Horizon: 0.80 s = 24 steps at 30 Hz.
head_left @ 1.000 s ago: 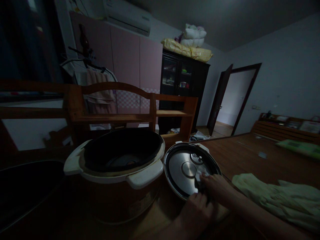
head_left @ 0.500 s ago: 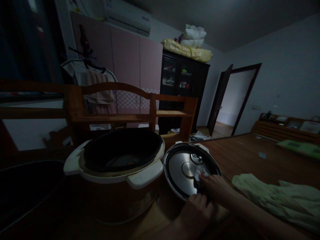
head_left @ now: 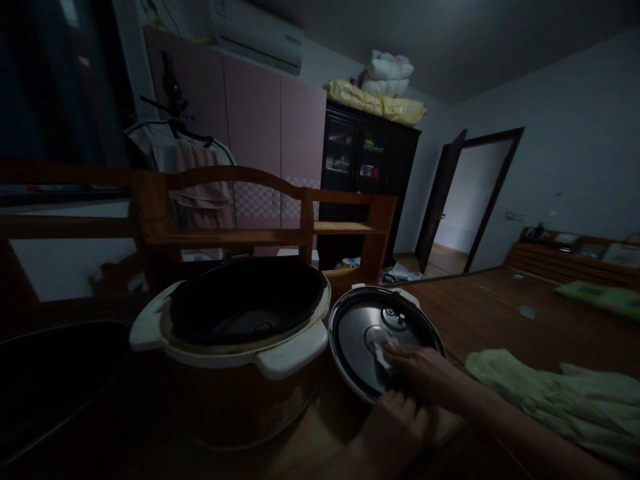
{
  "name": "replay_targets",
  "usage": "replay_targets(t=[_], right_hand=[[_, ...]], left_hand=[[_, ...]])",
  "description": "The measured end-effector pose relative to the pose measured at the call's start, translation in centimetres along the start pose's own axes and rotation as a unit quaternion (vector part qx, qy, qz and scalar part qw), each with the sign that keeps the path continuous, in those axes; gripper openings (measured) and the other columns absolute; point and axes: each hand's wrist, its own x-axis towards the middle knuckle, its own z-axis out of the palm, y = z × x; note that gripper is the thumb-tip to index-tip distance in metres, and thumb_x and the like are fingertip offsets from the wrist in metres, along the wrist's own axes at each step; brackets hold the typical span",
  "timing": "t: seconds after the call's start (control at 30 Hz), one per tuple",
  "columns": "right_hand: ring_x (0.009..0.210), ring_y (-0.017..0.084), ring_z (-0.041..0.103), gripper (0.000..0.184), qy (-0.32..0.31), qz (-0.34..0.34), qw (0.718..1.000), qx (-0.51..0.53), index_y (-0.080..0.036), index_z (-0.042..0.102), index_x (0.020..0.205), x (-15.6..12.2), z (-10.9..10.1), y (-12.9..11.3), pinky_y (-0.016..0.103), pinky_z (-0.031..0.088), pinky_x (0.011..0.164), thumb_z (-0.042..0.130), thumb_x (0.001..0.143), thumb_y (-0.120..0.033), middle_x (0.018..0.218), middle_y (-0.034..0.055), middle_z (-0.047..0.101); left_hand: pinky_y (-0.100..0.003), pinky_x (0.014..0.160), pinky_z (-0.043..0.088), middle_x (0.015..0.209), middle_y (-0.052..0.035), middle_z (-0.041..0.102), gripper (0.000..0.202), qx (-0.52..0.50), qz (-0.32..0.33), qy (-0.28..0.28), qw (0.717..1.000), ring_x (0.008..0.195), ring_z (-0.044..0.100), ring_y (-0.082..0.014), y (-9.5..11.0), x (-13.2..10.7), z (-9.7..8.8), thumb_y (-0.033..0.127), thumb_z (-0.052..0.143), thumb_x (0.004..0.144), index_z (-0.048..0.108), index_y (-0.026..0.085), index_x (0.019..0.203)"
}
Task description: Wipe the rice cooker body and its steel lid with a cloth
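Observation:
A round metal pressure cooker lid (head_left: 353, 347) with a dark sealing ring leans tilted, inner side up, at the right of the cooker. My right hand (head_left: 417, 367) presses a crumpled white tissue (head_left: 383, 353) against the lid's shiny inside, near its centre. At the lid's lower rim, my left hand (head_left: 395, 423) has its fingers curled over the edge; its thumb is hidden. Beside the lid stands the electric pressure cooker (head_left: 235, 393), uncovered, with cream handles and a black inner pot (head_left: 245, 300).
At the lower left is a large dark vessel (head_left: 60, 393). A pale green cloth (head_left: 545, 393) lies to the right on a brown wooden surface (head_left: 480, 300). Behind the cooker runs a wooden headboard with shelves (head_left: 235, 235). An open door (head_left: 440, 200) is farther back.
My right hand has moved the tissue left across the lid, from right of its centre disc onto it. The left hand stays at the rim, and the lid keeps its position.

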Motion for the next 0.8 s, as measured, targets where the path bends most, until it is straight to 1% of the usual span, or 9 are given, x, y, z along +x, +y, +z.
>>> replay_targets(t=[0.13, 0.23, 0.3, 0.4, 0.47, 0.53, 0.6, 0.7, 0.8], right_hand=[[0.143, 0.021, 0.039, 0.068, 0.016, -0.049, 0.999, 0.007, -0.019, 0.044, 0.148, 1.3, 0.2, -1.3, 0.033, 0.036, 0.117, 0.046, 0.083, 0.000, 0.157, 0.0082, 0.037], [0.146, 0.021, 0.034, 0.072, 0.068, -0.065, 0.994, -0.050, -0.018, 0.041, 0.150, 3.3, 0.1, -1.8, 0.038, 0.035, 0.119, 0.044, 0.082, 0.003, 0.158, 0.0085, 0.036], [0.147, 0.024, 0.033, 0.069, 0.109, -0.058, 0.988, -0.091, -0.014, 0.040, 0.150, 4.9, -0.1, -1.3, 0.042, 0.034, 0.119, 0.046, 0.083, 0.002, 0.158, 0.0116, 0.037], [0.149, 0.029, 0.025, 0.067, 0.136, -0.033, 0.985, -0.106, -0.007, 0.040, 0.149, 7.4, -0.3, 0.8, 0.049, 0.029, 0.122, 0.048, 0.083, 0.002, 0.157, 0.0168, 0.037], [0.149, 0.029, 0.025, 0.066, 0.143, -0.018, 0.983, -0.110, -0.007, 0.043, 0.147, 8.8, -0.1, 2.6, 0.050, 0.027, 0.122, 0.044, 0.082, 0.005, 0.154, 0.0168, 0.041], [0.147, 0.029, 0.030, 0.064, 0.145, -0.008, 0.983, -0.108, -0.007, 0.046, 0.145, 10.0, 0.5, 4.2, 0.050, 0.030, 0.121, 0.042, 0.082, 0.005, 0.152, 0.0169, 0.045], [0.146, 0.029, 0.032, 0.065, 0.144, 0.002, 0.984, -0.103, -0.006, 0.043, 0.146, 10.7, 1.2, 5.1, 0.049, 0.034, 0.119, 0.040, 0.082, 0.005, 0.152, 0.0183, 0.044], [0.145, 0.030, 0.034, 0.066, 0.134, 0.013, 0.987, -0.088, -0.003, 0.042, 0.146, 11.0, 2.1, 5.5, 0.049, 0.039, 0.115, 0.038, 0.081, 0.006, 0.152, 0.0215, 0.043], [0.144, 0.030, 0.037, 0.065, 0.119, 0.010, 0.991, -0.066, -0.005, 0.046, 0.144, 10.7, 2.4, 5.4, 0.048, 0.043, 0.112, 0.038, 0.081, 0.006, 0.150, 0.0205, 0.046]], left_hand=[[-0.032, 0.062, 0.050, 0.096, -0.0052, 0.067, 0.023, 0.012, 0.021, -0.010, 1.000, 0.079, 0.064, -0.0192, 0.0, -0.1, -0.1, 0.019, 0.052, 0.093, 0.053, 0.014, 0.115], [-0.032, 0.065, 0.052, 0.100, -0.0076, 0.068, 0.035, 0.033, 0.030, -0.016, 0.999, 0.083, 0.065, -0.0205, 0.0, 0.0, -0.3, 0.021, 0.054, 0.092, 0.052, 0.012, 0.125], [-0.032, 0.064, 0.053, 0.100, -0.0084, 0.067, 0.036, 0.035, 0.027, -0.015, 0.999, 0.083, 0.065, -0.0209, -0.1, 0.0, -0.4, 0.020, 0.056, 0.090, 0.053, 0.010, 0.125], [-0.030, 0.062, 0.052, 0.099, -0.0091, 0.068, 0.028, 0.030, 0.019, -0.012, 0.999, 0.082, 0.066, -0.0199, -0.2, 0.0, -0.3, 0.017, 0.054, 0.092, 0.055, 0.010, 0.119], [-0.029, 0.064, 0.053, 0.104, -0.0108, 0.068, 0.024, 0.028, 0.017, -0.002, 0.999, 0.083, 0.066, -0.0198, -0.3, 0.0, -0.1, 0.017, 0.051, 0.093, 0.057, 0.012, 0.116], [-0.030, 0.066, 0.054, 0.106, -0.0119, 0.069, 0.024, 0.029, 0.017, 0.019, 0.999, 0.084, 0.067, -0.0205, -0.4, 0.0, 0.2, 0.019, 0.051, 0.093, 0.057, 0.012, 0.115], [-0.030, 0.067, 0.055, 0.108, -0.0137, 0.069, 0.027, 0.037, 0.020, 0.040, 0.998, 0.085, 0.067, -0.0217, -0.4, 0.0, 0.4, 0.020, 0.051, 0.092, 0.057, 0.010, 0.117], [-0.030, 0.066, 0.054, 0.105, -0.0136, 0.069, 0.028, 0.040, 0.024, 0.052, 0.998, 0.084, 0.068, -0.0219, -0.4, 0.1, 0.4, 0.020, 0.049, 0.093, 0.058, 0.009, 0.117], [-0.030, 0.068, 0.054, 0.100, -0.0118, 0.070, 0.026, 0.036, 0.024, 0.055, 0.998, 0.083, 0.067, -0.0212, -0.3, 0.2, 0.2, 0.019, 0.047, 0.094, 0.059, 0.010, 0.115]])
